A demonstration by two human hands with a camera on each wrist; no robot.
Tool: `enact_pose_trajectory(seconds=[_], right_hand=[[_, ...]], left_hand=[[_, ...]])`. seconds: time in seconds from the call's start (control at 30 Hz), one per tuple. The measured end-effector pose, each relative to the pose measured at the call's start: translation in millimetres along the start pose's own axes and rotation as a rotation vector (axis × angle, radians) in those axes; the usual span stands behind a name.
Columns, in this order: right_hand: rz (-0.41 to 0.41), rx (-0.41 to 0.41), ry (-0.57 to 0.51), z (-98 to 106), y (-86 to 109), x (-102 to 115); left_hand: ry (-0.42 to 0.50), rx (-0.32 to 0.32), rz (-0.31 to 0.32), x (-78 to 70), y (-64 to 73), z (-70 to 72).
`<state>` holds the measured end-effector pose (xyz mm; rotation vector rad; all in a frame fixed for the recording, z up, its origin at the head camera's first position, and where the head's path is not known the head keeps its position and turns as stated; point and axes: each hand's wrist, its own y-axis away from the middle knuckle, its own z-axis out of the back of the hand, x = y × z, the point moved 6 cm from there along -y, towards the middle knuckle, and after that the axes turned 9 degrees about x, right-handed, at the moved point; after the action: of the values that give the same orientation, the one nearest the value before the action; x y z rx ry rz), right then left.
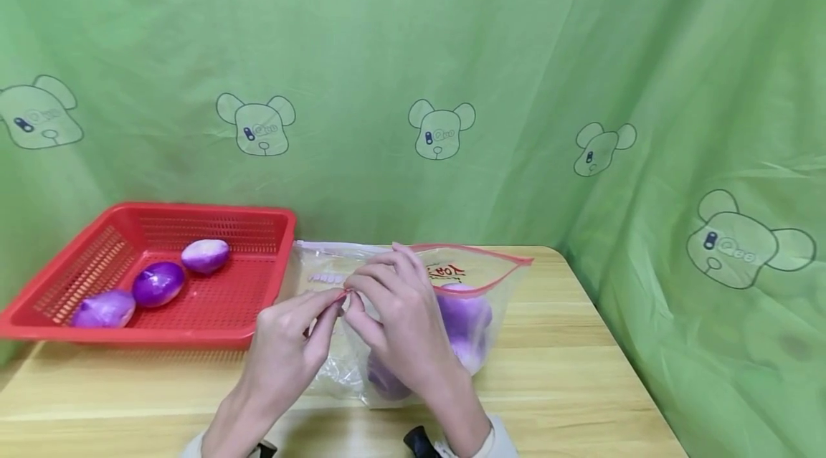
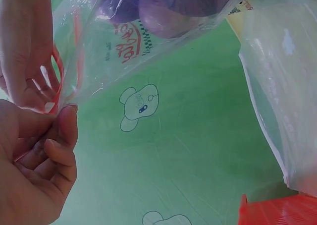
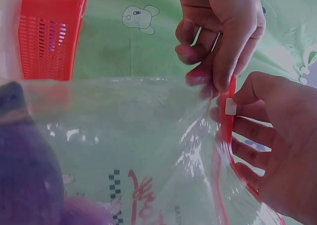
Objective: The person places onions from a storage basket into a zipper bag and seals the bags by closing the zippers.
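A clear zip bag [image 1: 506, 307] with a red zip strip [image 1: 480, 249] holds several purple onions [image 1: 463, 315]. At the left end of the red strip, my left hand [image 1: 280, 350] pinches the bag's corner between thumb and fingers. My right hand [image 1: 409, 322] grips the strip right beside it, with thumb and index finger at a small white slider [image 3: 231, 106]. Its other fingers lie along the strip. Further right the bag's mouth gapes, as the head view shows. The bag's lower left part is partly hidden behind my right hand.
A red plastic basket [image 1: 193, 337] with three purple onions [image 1: 158, 284] stands at the left. Another clear bag with a white zip [image 1: 316, 249] lies between basket and hands. Under everything is a wooden table [image 1: 561, 372], bounded by a green curtain [image 1: 355, 49].
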<state>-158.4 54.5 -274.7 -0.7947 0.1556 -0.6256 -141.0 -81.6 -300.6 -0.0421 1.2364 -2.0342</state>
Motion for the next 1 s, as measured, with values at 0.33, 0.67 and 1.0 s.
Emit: enact_pose_trajectory(seconds=[0.33,0.67,1.0], right_hand=[[-0.028,-0.002,-0.003,4.1,0.3,-9.3],[-0.068,0.025,-0.034,5.0,1.3,-13.4],[-0.081,0.009,-0.044,8.1,3.7,-18.6]], left_hand=[[0.010,-0.013,-0.013,0.4,-0.9,1.6],[-0.005,-0.016,-0.010,0.9,-0.6,3.0],[-0.009,-0.015,-0.012,0.9,-0.4,2.1]])
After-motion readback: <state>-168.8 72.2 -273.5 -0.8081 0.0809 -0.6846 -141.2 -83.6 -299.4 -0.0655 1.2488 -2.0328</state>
